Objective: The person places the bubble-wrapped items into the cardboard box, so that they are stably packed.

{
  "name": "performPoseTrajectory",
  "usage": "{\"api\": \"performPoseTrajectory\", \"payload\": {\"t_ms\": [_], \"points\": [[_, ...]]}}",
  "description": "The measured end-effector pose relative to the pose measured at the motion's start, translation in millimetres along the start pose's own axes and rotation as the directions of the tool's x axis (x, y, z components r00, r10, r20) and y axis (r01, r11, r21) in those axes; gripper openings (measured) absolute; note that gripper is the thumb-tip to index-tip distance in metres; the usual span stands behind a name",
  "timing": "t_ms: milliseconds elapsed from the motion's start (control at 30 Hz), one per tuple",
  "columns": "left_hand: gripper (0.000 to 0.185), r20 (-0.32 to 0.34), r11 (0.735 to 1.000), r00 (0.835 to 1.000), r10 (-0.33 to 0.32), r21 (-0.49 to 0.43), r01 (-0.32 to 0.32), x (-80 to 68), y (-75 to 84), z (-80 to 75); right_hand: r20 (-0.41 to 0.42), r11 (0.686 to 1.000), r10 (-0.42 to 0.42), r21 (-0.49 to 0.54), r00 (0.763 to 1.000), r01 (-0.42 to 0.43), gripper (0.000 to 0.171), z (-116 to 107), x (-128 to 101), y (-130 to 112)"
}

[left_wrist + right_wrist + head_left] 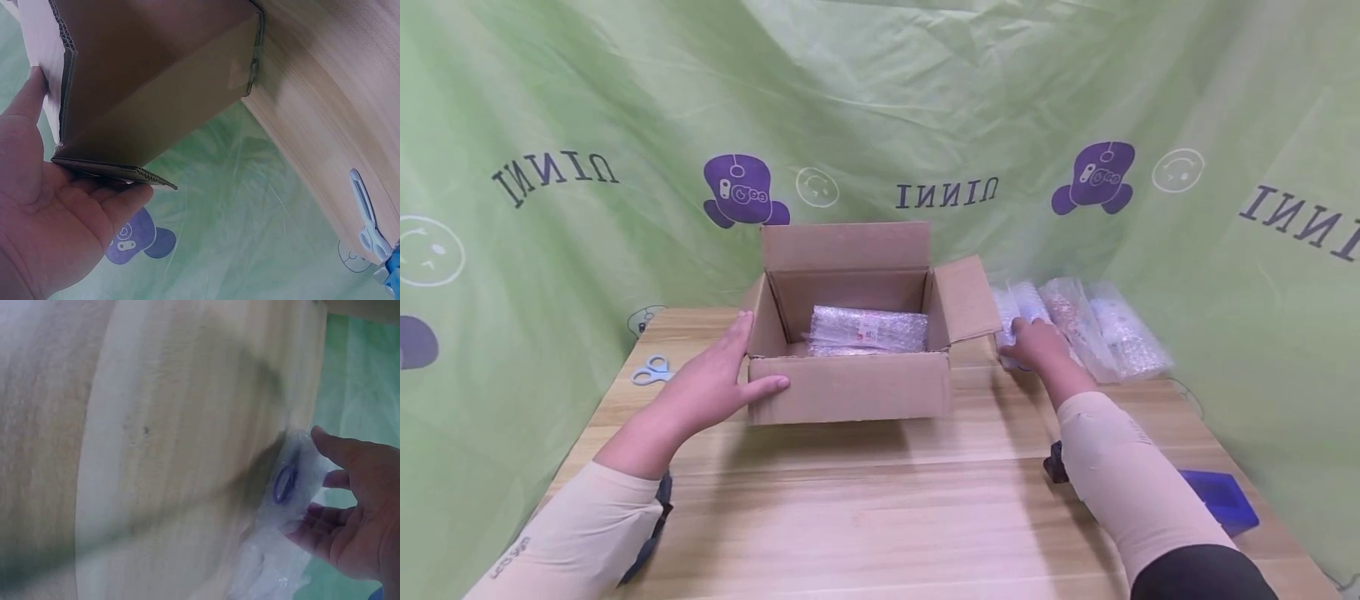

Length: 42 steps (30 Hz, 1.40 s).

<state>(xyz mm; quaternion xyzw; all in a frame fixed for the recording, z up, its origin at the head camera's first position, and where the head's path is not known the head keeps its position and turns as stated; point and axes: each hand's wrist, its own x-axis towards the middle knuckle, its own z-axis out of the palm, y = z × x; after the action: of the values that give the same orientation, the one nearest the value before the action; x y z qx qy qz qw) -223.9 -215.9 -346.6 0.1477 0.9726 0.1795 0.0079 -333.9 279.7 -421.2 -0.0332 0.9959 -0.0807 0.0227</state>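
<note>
An upright cardboard box (850,387) with raised flaps holds bubble-wrapped packages (868,328), the top one bearing a small label. My left hand (711,379) rests against the box's left front corner, its thumb on the front and its fingers along the left side. In the left wrist view, the left hand's fingers (128,203) lie behind a flap. To the right of the box, my right hand (1041,343) grips a bubble-wrapped package (294,478), thumb on one edge and fingers on the other. A purple ring-shaped mark shows through the wrap.
More bubble-wrapped packages (1078,325) lie side by side at the table's back right. Light blue scissors (653,370) lie left of the box. A blue container (1225,500) stands by the right forearm. A green printed curtain (865,108) surrounds the wooden table (880,517).
</note>
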Motion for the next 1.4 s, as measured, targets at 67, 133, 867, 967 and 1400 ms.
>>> {"api": "performPoseTrajectory", "payload": {"t_ms": [67,133,867,967,1400], "points": [[0.117,-0.002,1.000,1.000,0.000,0.001,0.000,-0.2,0.0,-0.2,-0.018,1.000,0.008,-0.001,1.000,-0.008,0.045,3,0,-2],[0.117,-0.006,1.000,1.000,0.001,0.001,-0.001,-0.5,-0.4,-0.6,-0.027,1.000,0.013,0.016,1.000,-0.012,0.042,5,1,-4],[0.119,-0.013,1.000,1.000,-0.009,0.009,0.009,-1.4,-6.3,-2.6,-0.009,0.997,0.018,0.079,1.000,-0.018,0.048,7,0,-10],[0.119,-0.010,1.000,1.000,-0.010,0.003,0.010,-0.7,-4.2,-1.5,-0.004,0.995,0.012,0.100,1.000,-0.011,0.051,1,1,-5],[0.119,0.011,1.000,1.000,-0.005,-0.008,0.006,-1.2,1.0,-0.7,0.052,0.899,-0.034,0.437,0.998,0.008,0.064,-68,-10,10]]}}
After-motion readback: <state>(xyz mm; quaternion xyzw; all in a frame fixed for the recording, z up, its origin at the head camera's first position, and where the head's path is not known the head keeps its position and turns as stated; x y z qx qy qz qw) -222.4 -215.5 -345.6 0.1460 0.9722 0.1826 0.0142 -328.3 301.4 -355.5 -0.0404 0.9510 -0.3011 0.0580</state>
